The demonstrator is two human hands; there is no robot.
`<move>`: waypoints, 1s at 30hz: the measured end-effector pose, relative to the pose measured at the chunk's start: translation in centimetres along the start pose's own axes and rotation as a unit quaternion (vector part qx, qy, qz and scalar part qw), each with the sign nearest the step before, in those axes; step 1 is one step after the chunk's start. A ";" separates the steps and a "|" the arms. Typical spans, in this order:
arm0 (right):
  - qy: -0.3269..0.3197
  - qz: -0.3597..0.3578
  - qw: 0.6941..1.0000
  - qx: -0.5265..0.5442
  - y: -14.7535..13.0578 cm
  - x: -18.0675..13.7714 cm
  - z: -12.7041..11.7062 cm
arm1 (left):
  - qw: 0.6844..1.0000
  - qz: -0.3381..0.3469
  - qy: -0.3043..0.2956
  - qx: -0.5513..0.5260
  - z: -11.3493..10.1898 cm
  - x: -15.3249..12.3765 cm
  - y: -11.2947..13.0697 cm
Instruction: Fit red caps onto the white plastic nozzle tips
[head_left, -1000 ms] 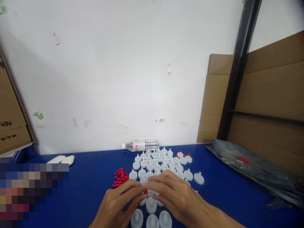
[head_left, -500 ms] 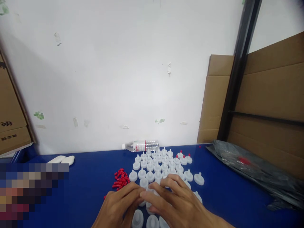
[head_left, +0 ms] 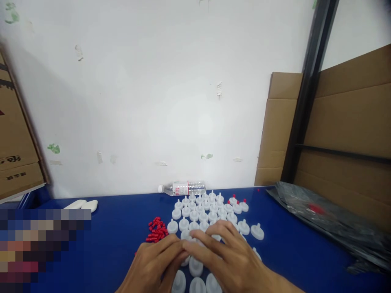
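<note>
Under and around the left hand [head_left: 153, 261] and right hand [head_left: 230, 255] stand white spouted caps [head_left: 196, 267], probably light, stiff and slick, best taken by the rim. Both curl close together; whether either grasps anything, I can't tell!

Bottle label [head_left: 180, 188], carton print [head_left: 16, 176]: nothing legible.

From my remote seat I see a blue worktop [head_left: 116, 228] carrying white spouted lids [head_left: 183, 224]; piled red caps [head_left: 158, 233]; a sideways bottle [head_left: 181, 188]; dark plastic [head_left: 339, 228].
</note>
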State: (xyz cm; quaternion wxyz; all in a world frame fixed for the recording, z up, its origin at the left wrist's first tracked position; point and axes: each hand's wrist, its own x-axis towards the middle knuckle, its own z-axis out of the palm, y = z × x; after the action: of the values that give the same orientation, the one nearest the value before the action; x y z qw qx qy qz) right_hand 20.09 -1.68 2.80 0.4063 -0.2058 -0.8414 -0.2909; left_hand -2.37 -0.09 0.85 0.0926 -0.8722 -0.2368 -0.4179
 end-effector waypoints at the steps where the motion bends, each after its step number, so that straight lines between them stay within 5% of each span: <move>1: -0.003 0.006 1.000 0.006 0.3 0.0 0.1 | 1.000 0.004 -0.007 0.001 -0.1 0.1 -0.1; 5: -0.009 0.049 0.998 0.025 2.3 -0.5 0.1 | 1.000 0.012 -0.015 0.002 -0.8 0.0 -1.3; 9: -0.064 0.166 0.984 -0.006 6.4 -1.6 -0.9 | 0.994 -0.064 -0.080 0.037 -1.8 -0.3 -3.6; 12: -0.156 0.326 0.928 -0.091 10.0 -2.6 -2.1 | 0.979 -0.110 -0.161 0.063 -2.4 -0.1 -4.7; 17: -0.266 0.441 0.850 -0.111 14.4 -4.8 -3.6 | 0.956 -0.138 -0.250 0.068 -3.0 0.1 -4.4; 23: -0.390 0.489 0.776 -0.079 15.7 -7.4 -3.3 | 0.955 -0.131 -0.262 0.050 -2.9 -0.9 -4.4; 30: -0.423 0.489 0.763 -0.020 15.3 -6.7 -3.3 | 0.955 -0.091 -0.282 0.016 -2.6 -1.5 -5.1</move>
State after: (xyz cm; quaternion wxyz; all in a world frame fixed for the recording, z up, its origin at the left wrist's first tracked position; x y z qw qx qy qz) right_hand 34.77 6.81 3.94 0.0923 -0.6995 -0.7071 0.0475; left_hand -7.46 2.95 1.10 -0.0020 -0.9277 -0.3384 -0.1578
